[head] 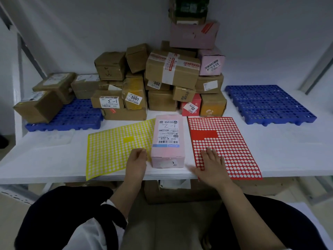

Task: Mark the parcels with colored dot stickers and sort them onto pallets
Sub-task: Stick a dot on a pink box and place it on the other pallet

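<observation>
Front edge of the white table (45,170) runs across the view just ahead of the person. The pink parcel (167,141) lies flat on it at centre, label up (handwritten "1-2" on the label), with its near end close to that edge. The yellow sticker sheet (111,148) lies to the left of the parcel, tilted, its right margin tucked against or under the parcel's left side. Its near-left corner overhangs the table edge. The red sticker sheet (227,141) lies to the right, just beside the parcel, with its near edge reaching the table edge. Bare table shows between the red sheet and the right pallet (270,103), which is blue and sits well apart at the back right. More bare table lies left of the yellow sheet, in front of the left pallet (72,118). Brown boxes (46,98) sit on the left pallet. The stack of parcels (162,78) fills the back centre between the pallets, leaving only a narrow gap behind the pink parcel. Left hand (137,159): fingers curled, at the yellow sheet's right margin beside the parcel's near-left corner. Cannot tell whether it pinches anything. Right hand (210,165): fingers straight and spread, lying flat on the red sheet's near-left part, gripping nothing.
</observation>
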